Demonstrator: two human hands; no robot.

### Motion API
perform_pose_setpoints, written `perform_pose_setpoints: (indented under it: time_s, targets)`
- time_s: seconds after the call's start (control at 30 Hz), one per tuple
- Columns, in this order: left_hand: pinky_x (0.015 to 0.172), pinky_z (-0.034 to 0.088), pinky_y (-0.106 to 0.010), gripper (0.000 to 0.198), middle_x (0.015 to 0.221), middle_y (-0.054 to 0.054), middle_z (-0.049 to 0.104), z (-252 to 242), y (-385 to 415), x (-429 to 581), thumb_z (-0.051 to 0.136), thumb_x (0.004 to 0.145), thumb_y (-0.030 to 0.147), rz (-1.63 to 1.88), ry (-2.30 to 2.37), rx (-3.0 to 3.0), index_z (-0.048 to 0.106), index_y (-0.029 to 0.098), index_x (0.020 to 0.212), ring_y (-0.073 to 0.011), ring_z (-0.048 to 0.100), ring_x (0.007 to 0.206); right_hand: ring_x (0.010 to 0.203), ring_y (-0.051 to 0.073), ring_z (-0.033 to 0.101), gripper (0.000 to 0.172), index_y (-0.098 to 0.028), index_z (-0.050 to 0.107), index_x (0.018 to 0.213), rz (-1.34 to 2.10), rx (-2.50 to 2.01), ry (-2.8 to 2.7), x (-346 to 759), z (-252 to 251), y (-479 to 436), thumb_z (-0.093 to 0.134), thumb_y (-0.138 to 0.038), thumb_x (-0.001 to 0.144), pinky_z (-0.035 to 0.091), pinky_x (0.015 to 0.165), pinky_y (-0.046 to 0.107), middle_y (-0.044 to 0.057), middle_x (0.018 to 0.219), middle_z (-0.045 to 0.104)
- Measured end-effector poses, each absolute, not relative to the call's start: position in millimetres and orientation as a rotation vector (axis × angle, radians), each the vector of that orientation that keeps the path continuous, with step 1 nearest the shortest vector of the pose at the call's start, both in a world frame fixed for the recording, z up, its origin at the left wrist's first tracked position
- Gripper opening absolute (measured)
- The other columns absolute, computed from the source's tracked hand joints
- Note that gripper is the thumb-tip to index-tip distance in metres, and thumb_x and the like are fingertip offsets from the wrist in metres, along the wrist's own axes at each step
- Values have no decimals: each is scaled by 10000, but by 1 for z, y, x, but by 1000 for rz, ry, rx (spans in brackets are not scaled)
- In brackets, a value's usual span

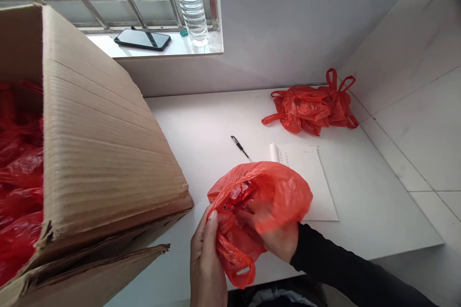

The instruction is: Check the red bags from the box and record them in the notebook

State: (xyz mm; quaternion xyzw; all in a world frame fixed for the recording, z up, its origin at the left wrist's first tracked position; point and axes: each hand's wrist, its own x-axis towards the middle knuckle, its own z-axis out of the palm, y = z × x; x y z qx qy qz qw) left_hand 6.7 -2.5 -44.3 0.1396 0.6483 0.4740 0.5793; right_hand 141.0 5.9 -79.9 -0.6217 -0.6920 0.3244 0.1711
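Observation:
A thin red plastic bag (284, 187) hangs open in front of me above the white table. My left hand (207, 256) is closed on its left rim, the thumb pressed over the plastic. Reaching into the bag is my right hand (283, 242); its fingers are blurred and partly covered by plastic, so their grip cannot be made out. Inside the bag lies a shiny red packet (240, 193) with dark marks. One handle loop (245, 276) of the bag droops toward me.
At left stands a large cardboard box (104, 129) holding red bags (21, 168). Tied red bags (306, 105) lie by the wall. A pen (238, 145) and notepad (320, 192) rest on the table (194, 124). The sill holds a phone (142, 38) and water bottle (192, 5).

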Motion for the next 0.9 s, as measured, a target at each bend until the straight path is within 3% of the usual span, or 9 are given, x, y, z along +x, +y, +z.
perform_pose_setpoints:
  time_s: [0.17, 0.3, 0.47, 0.67, 0.9]
  targets:
    - [948, 560, -335, 495, 1139, -67, 747, -42, -3, 7, 779, 746, 507, 1116, 1486, 308, 734, 197, 1129, -268, 692, 1082, 1013, 310, 648, 272, -166, 664, 1125, 981, -1737, -2164, 144, -71, 7, 603, -131, 863, 488, 939, 461, 123, 1065, 705]
    - [961, 554, -356, 487, 1106, -80, 756, -42, -3, 7, 774, 747, 514, 1124, 1532, 330, 741, 179, 1097, -269, 709, 1030, 1111, 267, 619, 288, -209, 603, 1210, 919, -1784, -2182, 142, -71, 5, 549, -200, 928, 459, 999, 400, 101, 1193, 672]
    - [957, 551, -329, 450, 1113, -65, 758, -42, -1, 7, 762, 763, 503, 1118, 1540, 341, 746, 194, 1090, -255, 696, 1063, 987, 265, 659, 160, -179, 647, 1053, 899, -1851, -2197, 135, -78, 5, 529, -217, 952, 478, 929, 386, 111, 1025, 709]
    - [925, 559, -297, 436, 1067, -58, 767, -37, 0, 8, 748, 793, 469, 1109, 1521, 331, 731, 189, 1127, -236, 706, 1038, 1046, 285, 647, 160, -213, 654, 1047, 869, -1880, -2170, 135, -79, 5, 533, -208, 943, 455, 960, 400, 99, 1068, 706]
    - [953, 543, -327, 441, 1149, -69, 747, -38, -2, 5, 731, 812, 474, 1092, 1507, 317, 716, 189, 1149, -236, 710, 1020, 846, 241, 668, 179, -167, 652, 949, 957, -1798, -2185, 138, -73, 5, 491, -246, 955, 505, 811, 344, 97, 931, 717]
